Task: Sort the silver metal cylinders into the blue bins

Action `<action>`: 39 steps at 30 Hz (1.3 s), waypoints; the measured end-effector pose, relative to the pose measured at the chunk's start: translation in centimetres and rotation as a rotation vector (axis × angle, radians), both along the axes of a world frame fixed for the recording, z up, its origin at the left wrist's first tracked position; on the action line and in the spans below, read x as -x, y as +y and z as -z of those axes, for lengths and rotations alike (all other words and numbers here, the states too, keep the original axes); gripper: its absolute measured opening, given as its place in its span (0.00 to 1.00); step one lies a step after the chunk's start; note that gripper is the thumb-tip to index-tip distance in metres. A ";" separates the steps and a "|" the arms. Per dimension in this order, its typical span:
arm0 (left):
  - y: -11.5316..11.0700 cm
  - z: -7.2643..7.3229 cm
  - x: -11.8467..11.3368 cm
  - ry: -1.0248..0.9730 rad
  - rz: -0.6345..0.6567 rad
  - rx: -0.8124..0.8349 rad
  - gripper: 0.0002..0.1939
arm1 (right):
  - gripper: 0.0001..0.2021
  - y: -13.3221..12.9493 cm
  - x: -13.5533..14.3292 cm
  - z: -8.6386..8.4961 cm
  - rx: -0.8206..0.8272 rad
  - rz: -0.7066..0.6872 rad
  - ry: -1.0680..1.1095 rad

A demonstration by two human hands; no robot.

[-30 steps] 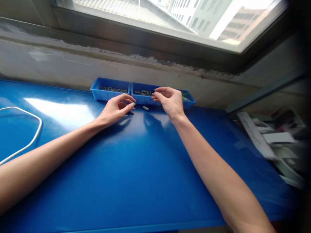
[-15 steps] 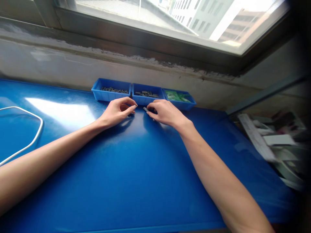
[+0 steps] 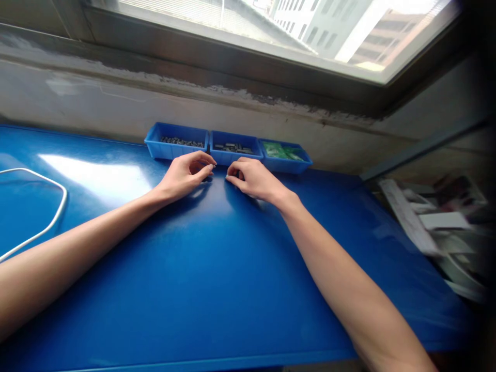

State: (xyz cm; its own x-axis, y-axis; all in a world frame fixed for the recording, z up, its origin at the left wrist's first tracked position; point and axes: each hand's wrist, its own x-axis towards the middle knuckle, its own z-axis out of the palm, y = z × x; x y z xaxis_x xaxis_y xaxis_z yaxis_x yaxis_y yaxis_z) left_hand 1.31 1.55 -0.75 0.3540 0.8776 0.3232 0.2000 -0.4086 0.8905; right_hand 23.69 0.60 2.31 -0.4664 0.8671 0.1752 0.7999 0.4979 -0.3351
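Note:
My left hand (image 3: 186,175) is just in front of the blue bins, thumb and forefinger closed together at the tips. Whatever is between them is too small to make out. A short gap to the right, my right hand (image 3: 251,178) is bent in a pinch, fingertips facing the left hand. Half a second ago a small grey bar showed at its fingertips; now the fingers mostly hide it. Behind the left hand stands a blue bin of small dark pieces (image 3: 154,147). A middle bin (image 3: 217,156) contains longer grey bars.
To the right, a third blue bin (image 3: 284,165) holds green packets (image 3: 279,151). A white cable (image 3: 64,196) loops over the blue tabletop (image 3: 201,289) at left. Wall and window frame rise behind the bins. Assorted clutter (image 3: 445,222) stands beyond the table's right edge.
The right hand has turned and shifted slightly left, and the grey bar at its fingertips is now mostly out of sight. My left hand has drawn slightly left and up.

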 end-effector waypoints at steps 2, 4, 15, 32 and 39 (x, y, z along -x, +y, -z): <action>-0.1 0.0 0.0 0.003 0.000 -0.002 0.16 | 0.05 0.1 -0.2 -0.3 0.080 -0.031 0.116; -0.1 0.0 0.0 0.008 0.000 -0.002 0.16 | 0.07 0.1 -0.3 -0.6 0.208 -0.034 0.291; -0.5 -0.3 -0.1 0.071 0.041 -0.003 0.18 | 0.19 -0.1 -1.2 -2.3 0.507 0.014 0.714; -1.0 -0.7 -0.1 0.217 0.131 -0.192 0.16 | 0.17 -0.1 -0.7 -1.3 0.632 -0.043 0.838; -0.9 -0.7 -0.4 0.148 0.088 -0.107 0.19 | 0.16 0.2 -0.4 -2.0 0.444 0.118 1.009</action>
State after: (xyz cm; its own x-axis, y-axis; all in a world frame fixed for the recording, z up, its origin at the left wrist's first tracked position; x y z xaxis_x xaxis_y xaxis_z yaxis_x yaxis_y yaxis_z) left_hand 1.67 0.60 -0.09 0.4782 0.8047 0.3519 0.2847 -0.5210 0.8047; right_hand 24.14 0.79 4.32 -0.1950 0.9767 0.0902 0.0936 0.1101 -0.9895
